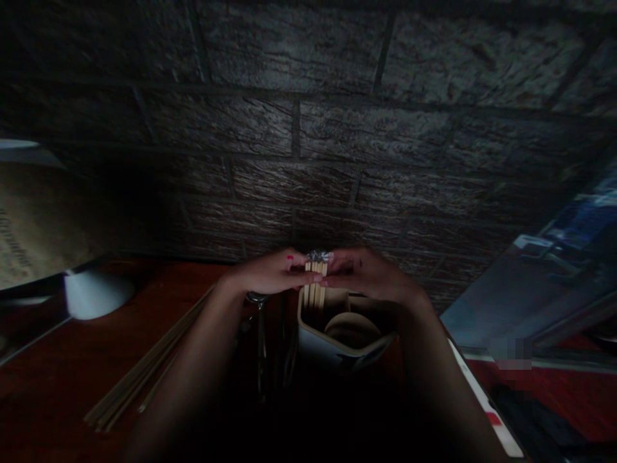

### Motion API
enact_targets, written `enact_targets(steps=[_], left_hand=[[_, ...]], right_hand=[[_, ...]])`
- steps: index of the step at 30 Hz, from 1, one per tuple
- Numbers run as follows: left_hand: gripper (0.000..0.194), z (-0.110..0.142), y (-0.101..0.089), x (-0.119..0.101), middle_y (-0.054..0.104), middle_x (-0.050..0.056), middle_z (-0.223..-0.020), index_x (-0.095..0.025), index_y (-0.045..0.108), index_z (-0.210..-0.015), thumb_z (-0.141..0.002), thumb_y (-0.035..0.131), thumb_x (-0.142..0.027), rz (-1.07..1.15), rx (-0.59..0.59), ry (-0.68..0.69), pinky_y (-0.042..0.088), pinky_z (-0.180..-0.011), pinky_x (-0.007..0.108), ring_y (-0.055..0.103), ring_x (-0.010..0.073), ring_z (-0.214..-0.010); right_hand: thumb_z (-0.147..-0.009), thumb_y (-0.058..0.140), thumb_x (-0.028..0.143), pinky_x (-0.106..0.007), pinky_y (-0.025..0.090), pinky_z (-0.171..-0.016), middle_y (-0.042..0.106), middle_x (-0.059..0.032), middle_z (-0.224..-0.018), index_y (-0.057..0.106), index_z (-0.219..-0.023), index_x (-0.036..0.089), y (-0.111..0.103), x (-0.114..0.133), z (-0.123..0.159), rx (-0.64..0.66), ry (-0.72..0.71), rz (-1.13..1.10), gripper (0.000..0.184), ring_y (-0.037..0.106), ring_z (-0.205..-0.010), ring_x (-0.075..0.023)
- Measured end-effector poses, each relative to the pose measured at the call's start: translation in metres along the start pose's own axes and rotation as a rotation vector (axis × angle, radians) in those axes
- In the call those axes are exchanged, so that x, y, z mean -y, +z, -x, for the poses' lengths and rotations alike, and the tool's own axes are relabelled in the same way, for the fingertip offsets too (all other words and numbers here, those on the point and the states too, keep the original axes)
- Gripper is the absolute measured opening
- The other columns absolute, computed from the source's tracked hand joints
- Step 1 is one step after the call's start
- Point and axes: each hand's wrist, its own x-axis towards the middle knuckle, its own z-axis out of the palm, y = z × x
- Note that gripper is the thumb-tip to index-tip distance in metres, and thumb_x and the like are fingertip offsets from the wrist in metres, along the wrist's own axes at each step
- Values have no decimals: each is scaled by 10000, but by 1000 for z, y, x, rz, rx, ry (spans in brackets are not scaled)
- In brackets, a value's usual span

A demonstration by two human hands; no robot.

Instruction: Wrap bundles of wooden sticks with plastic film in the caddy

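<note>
A small bundle of pale wooden chopsticks point(315, 289) stands upright between my hands, blunt ends up. My left hand point(277, 270) grips it from the left and my right hand point(364, 273) from the right, with the thumbs meeting across the front. Something shiny and silvery point(318, 256) shows behind the stick tops; its kind is unclear in the dark. The sticks' lower ends go down into or behind the left part of a divided container point(321, 341) with a tan rim. A round, pale cup-like piece point(354, 325) sits inside that container.
Several long thin sticks point(144, 370) lie on the reddish wooden table point(53, 379) at left. Metal utensils point(261, 347) lie beside the container. A white cone-shaped object point(96, 296) and a tan printed bag point(33, 225) are farther left. A brick wall point(289, 128) rises close behind.
</note>
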Motion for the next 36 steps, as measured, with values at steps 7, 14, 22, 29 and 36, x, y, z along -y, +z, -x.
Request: enact_targets(steps=[7, 14, 22, 29, 36], left_hand=[[350, -1, 1, 4, 451, -42, -606, -108, 620, -779, -908, 513, -414, 6, -13, 44, 307, -488, 182, 383, 75, -552], [260, -3, 3, 0, 654, 27, -846, -120, 669, -960, -908, 531, -334, 78, -107, 156, 443, -683, 219, 545, 122, -752], [277, -3, 3, -2, 634, 15, -797, -122, 666, -883, -924, 494, -335, 48, -113, 144, 437, -685, 217, 536, 120, -732], [319, -2, 2, -3, 519, -24, -669, -115, 657, -813, -925, 490, -363, 62, -92, 102, 369, -588, 192, 443, 93, -638], [346, -3, 1, 1, 474, -29, -645, -114, 658, -822, -927, 485, -394, 54, -78, 142, 360, -572, 195, 415, 96, -627]], right_hand=[[-807, 692, 368, -236, 406, -625, 655, -7, -787, 656, -872, 150, 0, 2, 0, 16, 4, 23, 230, 550, -679, -110], [-830, 660, 336, -236, 403, -615, 625, 0, -778, 640, -888, 154, 2, 1, 0, 7, -18, 83, 192, 510, -660, -104], [-829, 660, 319, -242, 414, -633, 643, -9, -807, 665, -919, 154, 1, 0, 0, 1, -12, 100, 189, 522, -679, -109], [-814, 687, 322, -253, 437, -662, 673, -18, -829, 669, -919, 148, 0, -2, 0, 21, -17, 23, 204, 559, -692, -113], [-748, 754, 378, -263, 472, -684, 699, -21, -830, 672, -901, 147, 0, 1, 3, 23, 5, -35, 288, 612, -728, -133]])
